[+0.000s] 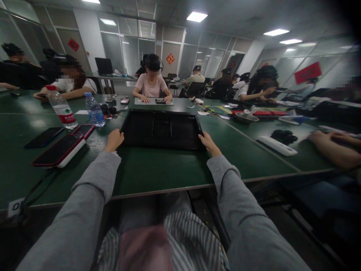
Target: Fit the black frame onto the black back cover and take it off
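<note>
A wide black rectangular panel (135, 130) with a raised rim, much like a shallow tray, is in front of me at the table. Two thin upright lines of a rectangular shape show in its middle; I cannot make out its exact kind. My left hand (115, 140) is closed around its left edge, and my right hand (209, 143) grips the right edge. Both arms reach forward in grey sleeves. The fingers behind the panel are partly hidden. Whether its underside rests fully on the table is unclear.
On the green table (169, 169), a red-cased phone (58, 150), a dark phone (45, 137) and two water bottles (63, 113) stand or lie left. Right are a white bar-shaped object (278, 146), a black bundle (283, 136) and a co-worker's arm (332, 148). Another person (152, 81) sits opposite.
</note>
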{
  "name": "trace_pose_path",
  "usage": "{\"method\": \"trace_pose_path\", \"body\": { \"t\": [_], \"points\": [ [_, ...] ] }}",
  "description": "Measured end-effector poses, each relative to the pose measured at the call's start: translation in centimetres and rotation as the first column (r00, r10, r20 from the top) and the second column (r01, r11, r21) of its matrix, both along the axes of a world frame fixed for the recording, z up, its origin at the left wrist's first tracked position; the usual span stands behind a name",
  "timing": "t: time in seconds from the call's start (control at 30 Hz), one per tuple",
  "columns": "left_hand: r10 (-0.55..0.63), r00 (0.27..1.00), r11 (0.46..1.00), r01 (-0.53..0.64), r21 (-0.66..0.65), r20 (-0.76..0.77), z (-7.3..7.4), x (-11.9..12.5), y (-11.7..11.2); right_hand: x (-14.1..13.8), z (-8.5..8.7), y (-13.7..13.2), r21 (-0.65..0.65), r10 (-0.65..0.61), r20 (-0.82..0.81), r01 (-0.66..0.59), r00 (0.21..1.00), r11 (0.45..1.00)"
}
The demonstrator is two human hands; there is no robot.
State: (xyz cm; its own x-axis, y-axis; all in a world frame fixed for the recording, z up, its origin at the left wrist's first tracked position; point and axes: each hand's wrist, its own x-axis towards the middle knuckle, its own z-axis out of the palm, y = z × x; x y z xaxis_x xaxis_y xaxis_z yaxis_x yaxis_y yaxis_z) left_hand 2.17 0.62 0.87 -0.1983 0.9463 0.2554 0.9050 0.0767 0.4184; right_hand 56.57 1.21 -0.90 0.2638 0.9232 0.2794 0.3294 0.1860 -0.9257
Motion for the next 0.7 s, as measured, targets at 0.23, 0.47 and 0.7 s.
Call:
{"method": "trace_pose_path", "body": {
  "t": [0.23, 0.47, 0.7],
  "points": [
    [0.001, 0.999, 1.0, 0.001, -0.027, 0.043, 0.0, -1.0, 0.7, 0.4, 0.1, 0.2, -0.08, 0.002, 0.059, 0.003, 0.998, 0.997],
    [0.013, 0.989, 0.999, -0.018, 0.027, 0.148, -0.8, -1.1, 1.0, 0.1, 0.0, 0.4, -0.037, -0.005, -0.006, 0.004, 1.0, 0.999],
    [0.005, 0.994, 1.0, -0.005, 0.0, 0.108, -0.4, -1.1, 0.4, 1.4, -0.1, 0.4, -0.197, 0.006, -0.216, -0.05, 0.976, 0.979]
  ]
}}
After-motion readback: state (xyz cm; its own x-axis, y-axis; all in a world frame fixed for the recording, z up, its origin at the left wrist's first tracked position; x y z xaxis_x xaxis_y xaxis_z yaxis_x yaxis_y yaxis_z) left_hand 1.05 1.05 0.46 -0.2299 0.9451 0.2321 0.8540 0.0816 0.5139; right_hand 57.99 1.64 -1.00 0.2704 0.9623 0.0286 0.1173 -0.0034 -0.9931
